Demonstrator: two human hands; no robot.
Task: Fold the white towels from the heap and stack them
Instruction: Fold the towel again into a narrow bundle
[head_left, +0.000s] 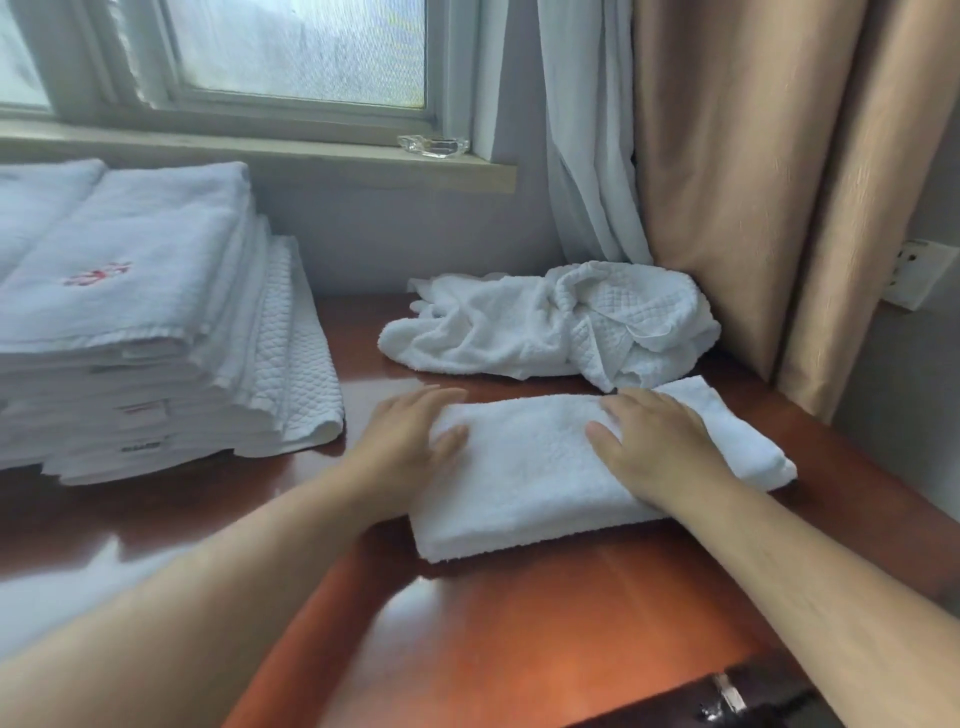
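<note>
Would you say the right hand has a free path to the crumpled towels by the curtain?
Probably yes: the right hand lies flat on the folded towel, and the crumpled towels sit just beyond it with nothing between.

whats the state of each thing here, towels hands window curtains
folded towel, folded, lying flat under both hands
left hand, open, resting on the towel's left end
right hand, open, flat on the towel
heap, crumpled, not yet folded
stack, folded and piled at the left
window, shut
curtains, gathered at the right
</note>
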